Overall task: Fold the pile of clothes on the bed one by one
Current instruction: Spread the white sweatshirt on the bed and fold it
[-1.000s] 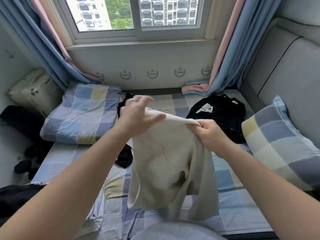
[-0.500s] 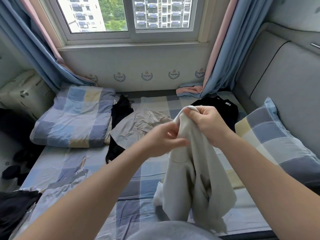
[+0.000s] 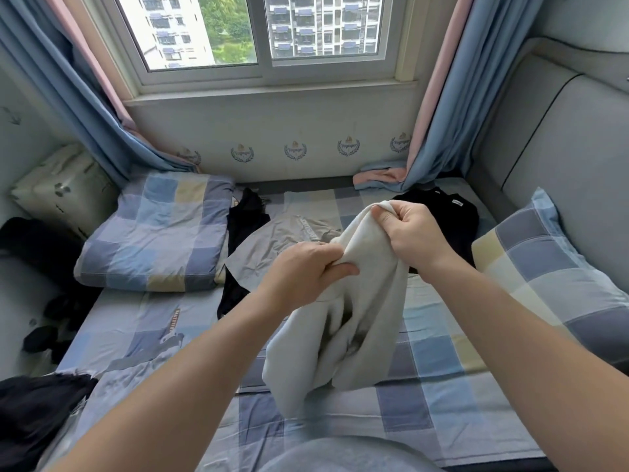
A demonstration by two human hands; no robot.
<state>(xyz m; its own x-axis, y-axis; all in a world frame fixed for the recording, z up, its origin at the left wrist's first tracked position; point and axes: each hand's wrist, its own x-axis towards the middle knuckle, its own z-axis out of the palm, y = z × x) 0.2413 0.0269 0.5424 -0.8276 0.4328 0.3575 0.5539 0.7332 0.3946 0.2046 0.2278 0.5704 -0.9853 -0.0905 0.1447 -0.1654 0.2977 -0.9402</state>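
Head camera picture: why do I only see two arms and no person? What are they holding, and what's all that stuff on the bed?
There is no machine here. The camera sits on a person's head and looks down, so you see only their arms reaching forward. The grips are simply their bare hands. The left grip and the right grip both clutch the top of a cream garment, which hangs down over the checked bed sheet. Behind it on the bed lie a grey garment, spread out, and a black shirt to the right. A checked pillow lies at the right and a folded checked quilt at the left. The job is folding clothes one by one.
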